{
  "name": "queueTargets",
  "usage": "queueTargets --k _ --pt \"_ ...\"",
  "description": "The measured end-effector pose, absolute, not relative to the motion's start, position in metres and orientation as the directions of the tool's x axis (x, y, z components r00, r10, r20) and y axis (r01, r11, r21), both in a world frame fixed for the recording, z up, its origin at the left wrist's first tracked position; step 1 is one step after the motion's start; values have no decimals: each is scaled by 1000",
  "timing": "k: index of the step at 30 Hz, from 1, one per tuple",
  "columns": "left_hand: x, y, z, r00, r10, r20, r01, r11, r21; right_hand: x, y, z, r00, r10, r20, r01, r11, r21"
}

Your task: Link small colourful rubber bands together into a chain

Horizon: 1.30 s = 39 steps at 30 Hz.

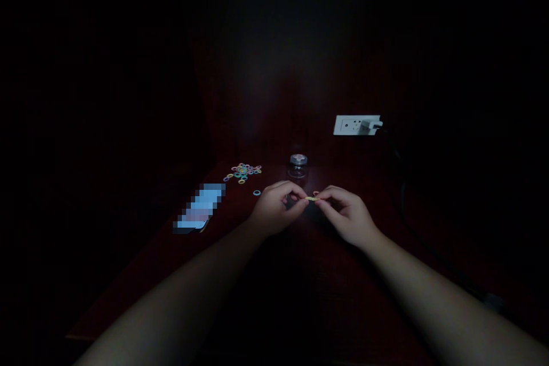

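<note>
A small yellow band [311, 199] is held between my two hands, pinched at its left end by my left hand [278, 206] and at its right end by my right hand [348, 214]. Just behind the fingers, a reddish ring [316, 193] shows in part. To the left of my left hand lies a single blue ring [257, 193]. Farther back on the left, a loose pile of several coloured rings [242, 171] rests on the dark red table [171, 274].
Behind my hands stands a small clear round container [298, 164]. A phone with a lit, pixelated screen [201, 206] lies at the left. On the back wall, a white socket plate [349, 125] holds a plug [372, 125], whose dark cable runs down the right side.
</note>
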<state>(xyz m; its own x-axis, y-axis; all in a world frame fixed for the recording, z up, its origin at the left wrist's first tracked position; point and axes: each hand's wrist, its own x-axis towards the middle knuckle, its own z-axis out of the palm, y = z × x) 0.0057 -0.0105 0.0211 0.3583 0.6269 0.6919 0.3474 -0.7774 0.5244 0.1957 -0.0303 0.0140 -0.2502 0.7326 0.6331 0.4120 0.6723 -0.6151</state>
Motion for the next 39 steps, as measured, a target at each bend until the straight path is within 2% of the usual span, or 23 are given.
queueTargets --k 8,20,29,39 --pt "5 -10 22 339 632 696 380 -769 514 194 -32 18 -279 729 625 468 672 -574" --pt "5 -15 24 251 692 677 458 -701 546 189 -35 17 -302 766 568 446 640 -626" --pt "6 -13 22 404 681 611 396 -732 555 191 -31 13 -352 735 579 439 676 -592" --pt "3 -14 24 376 689 619 425 -722 546 192 -31 15 -303 776 553 416 630 -656"
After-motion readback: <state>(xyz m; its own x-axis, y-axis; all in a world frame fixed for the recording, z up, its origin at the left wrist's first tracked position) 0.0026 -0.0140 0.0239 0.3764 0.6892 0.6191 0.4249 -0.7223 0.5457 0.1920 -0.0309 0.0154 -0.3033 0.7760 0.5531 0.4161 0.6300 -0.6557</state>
